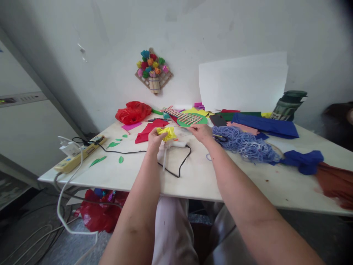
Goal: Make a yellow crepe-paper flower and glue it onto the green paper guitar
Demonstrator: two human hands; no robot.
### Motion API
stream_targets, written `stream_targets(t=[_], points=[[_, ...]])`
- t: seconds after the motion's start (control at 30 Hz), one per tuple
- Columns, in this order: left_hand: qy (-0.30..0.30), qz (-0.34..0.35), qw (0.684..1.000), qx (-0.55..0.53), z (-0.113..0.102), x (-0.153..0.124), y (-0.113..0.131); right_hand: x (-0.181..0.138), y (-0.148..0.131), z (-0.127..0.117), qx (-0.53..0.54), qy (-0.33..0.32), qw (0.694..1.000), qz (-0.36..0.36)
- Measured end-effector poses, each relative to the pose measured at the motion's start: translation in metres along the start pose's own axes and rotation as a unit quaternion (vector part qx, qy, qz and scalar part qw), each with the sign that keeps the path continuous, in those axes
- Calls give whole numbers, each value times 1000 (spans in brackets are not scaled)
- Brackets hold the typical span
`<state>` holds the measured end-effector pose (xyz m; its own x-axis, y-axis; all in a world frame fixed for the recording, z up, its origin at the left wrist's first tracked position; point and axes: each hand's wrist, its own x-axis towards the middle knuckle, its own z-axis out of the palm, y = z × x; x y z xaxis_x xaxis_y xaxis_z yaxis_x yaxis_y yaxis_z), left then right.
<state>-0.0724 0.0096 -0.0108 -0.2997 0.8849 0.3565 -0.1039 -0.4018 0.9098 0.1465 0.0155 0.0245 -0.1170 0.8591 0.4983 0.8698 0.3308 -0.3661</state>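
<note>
My left hand [157, 139] is closed on a yellow crepe-paper flower [167, 133], held above the table. To its right, the fingers of my right hand [200, 131] are pinched on the end of a thin pale string that seems to run across to the flower; it is too fine to follow clearly. Just below the flower lies a white hot glue gun [178, 144] with a glue stick poking out and a black cord. Behind my right hand a lattice of thin sticks [183, 116] rests on a green round piece [204, 121].
A tangle of blue-purple yarn [245, 143] lies right of my hands. Left are green paper leaves [113, 144], red crepe paper [151, 130] and a power strip [79, 154]. A green bottle [289, 106] stands back right. A paper-flower decoration [153, 71] hangs on the wall.
</note>
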Motion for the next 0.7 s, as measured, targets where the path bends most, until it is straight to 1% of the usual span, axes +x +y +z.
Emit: stream_targets(t=[0.27,0.5,0.7], points=[[-36,1,999,8,5,-6,7,-3,-10,0,35,2,999,-29],[-52,3,998,38,8,-8,10,-3,-10,1,23,1,999,-48],[-71,21,995,70,6,-6,6,-3,-8,2,10,-6,998,-60]])
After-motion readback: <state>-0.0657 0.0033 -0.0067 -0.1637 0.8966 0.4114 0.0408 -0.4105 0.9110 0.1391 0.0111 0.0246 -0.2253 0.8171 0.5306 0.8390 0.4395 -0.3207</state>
